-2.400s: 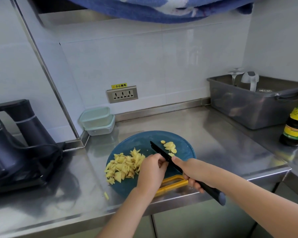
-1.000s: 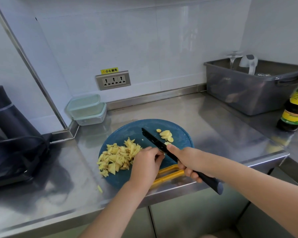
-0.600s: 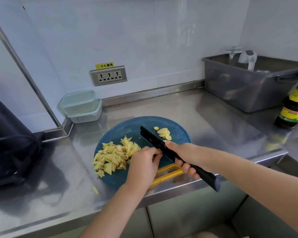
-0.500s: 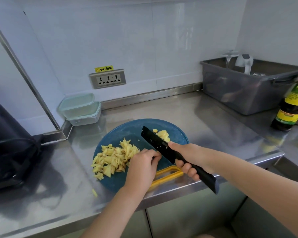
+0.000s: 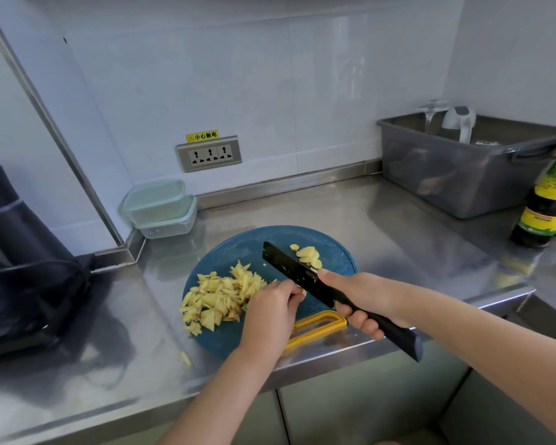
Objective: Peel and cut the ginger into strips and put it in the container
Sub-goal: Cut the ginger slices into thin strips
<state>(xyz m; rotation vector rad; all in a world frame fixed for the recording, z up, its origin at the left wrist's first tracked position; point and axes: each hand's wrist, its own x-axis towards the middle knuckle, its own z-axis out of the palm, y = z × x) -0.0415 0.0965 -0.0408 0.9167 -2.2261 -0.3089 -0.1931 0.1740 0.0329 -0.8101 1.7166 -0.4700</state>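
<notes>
Showing pale-yellow ginger strips (image 5: 220,300) heaped left on a round blue cutting board (image 5: 334,245), ginger slices (image 5: 307,253) at its far side. Black knife (image 5: 289,268) lies diagonal, tip far-left; right hand (image 5: 360,297) grip closed round its handle. Left hand (image 5: 270,311) curls onto a ginger piece (image 5: 303,293) beside the blade. Two stacked lidded containers (image 5: 159,208) stand against the wall.

This is a kitchen. A stainless-steel counter (image 5: 382,226) runs into a corner beneath white wall tiles (image 5: 334,91), with cabinet doors (image 5: 366,406) under its front edge. At that edge a round blue cutting board (image 5: 238,252) carries cut ginger (image 5: 219,297) and a black knife (image 5: 289,268). Stacked lidded food containers (image 5: 159,208) sit in the back left corner. A dark sauce bottle (image 5: 549,200) and a grey dish tub (image 5: 446,181) stand at the right end.
</notes>
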